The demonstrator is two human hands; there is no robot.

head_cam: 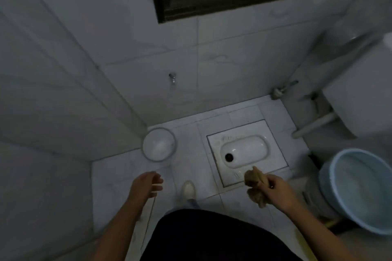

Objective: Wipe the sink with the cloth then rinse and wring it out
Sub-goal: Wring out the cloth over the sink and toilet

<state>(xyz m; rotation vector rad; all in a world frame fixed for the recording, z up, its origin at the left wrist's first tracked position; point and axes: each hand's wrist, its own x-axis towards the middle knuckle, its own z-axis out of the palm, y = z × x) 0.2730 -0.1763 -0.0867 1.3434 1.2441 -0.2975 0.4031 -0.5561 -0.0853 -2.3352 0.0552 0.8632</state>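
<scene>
Cloth [254,184] bunched in right hand [275,188] (hanging below)

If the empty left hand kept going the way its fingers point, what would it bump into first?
Probably nothing soon. The left hand points right, toward the shoe and the cloth in the right hand, but depth is unclear.

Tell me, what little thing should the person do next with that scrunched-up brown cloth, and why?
Probably turn right and carry the crumpled brown cloth toward the white sink edge. The right hand grips the cloth above the white squat toilet, not over a basin, and the left hand hangs open and empty. The small metal wall tap is not running, so rinsing can't start here yet.
</scene>
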